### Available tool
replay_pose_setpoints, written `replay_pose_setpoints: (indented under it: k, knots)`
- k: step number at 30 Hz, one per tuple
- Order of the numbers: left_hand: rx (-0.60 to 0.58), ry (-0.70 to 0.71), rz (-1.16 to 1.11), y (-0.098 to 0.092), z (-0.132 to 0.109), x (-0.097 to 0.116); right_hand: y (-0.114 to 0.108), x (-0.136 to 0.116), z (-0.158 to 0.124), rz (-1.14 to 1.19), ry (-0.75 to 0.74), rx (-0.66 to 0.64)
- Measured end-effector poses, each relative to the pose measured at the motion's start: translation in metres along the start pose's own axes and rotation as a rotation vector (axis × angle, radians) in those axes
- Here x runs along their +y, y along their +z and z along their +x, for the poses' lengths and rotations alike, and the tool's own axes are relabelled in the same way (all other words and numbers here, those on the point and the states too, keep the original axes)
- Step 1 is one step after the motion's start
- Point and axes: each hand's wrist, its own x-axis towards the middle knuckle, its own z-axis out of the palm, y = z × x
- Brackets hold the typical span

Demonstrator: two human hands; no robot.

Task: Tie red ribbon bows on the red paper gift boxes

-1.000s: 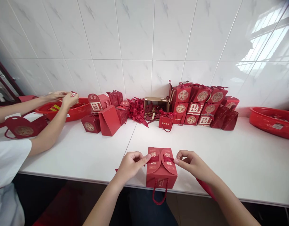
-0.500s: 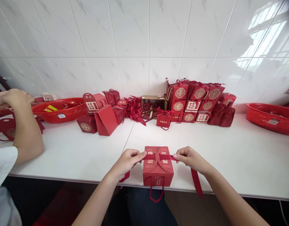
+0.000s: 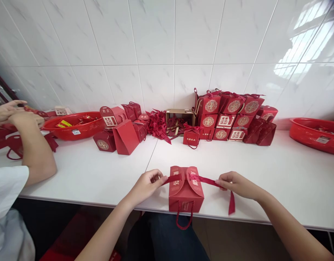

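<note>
A red gift box [image 3: 185,203] with gold lettering stands at the table's front edge, its rope handle [image 3: 184,226] hanging over the side. A dark red ribbon [image 3: 206,180] runs through slots in the two rounded top flaps. To the left of the box, my left hand [image 3: 149,185] pinches one part of the ribbon between thumb and fingers. My right hand [image 3: 235,184] pinches the other part on the right, and a loose tail dangles below it. Both stretches of ribbon look fairly taut. The flaps stand slightly raised.
Stacked red gift boxes [image 3: 232,116] stand by the wall, with more boxes [image 3: 126,136] left of centre. Between them lie a ribbon heap [image 3: 157,125] and an open carton [image 3: 180,112]. Red basins [image 3: 74,131] flank the table [image 3: 101,174]. A co-worker's arm [image 3: 37,152] rests at the left.
My right hand has moved right, drawing out more ribbon on that side. The tail by my left hand no longer shows. The flaps have risen a little, and the view has shifted slightly.
</note>
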Motion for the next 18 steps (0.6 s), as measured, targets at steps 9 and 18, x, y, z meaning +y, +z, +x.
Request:
replay_pose_setpoints:
  k: [9, 18]
  knots:
    - [0.064, -0.144, 0.233, -0.005, -0.051, 0.011, 0.039, -0.034, -0.038, -0.051, -0.053, 0.115]
    - [-0.110, -0.228, -0.142, 0.020, -0.055, 0.015, 0.087, -0.040, -0.018, 0.107, 0.020, 0.177]
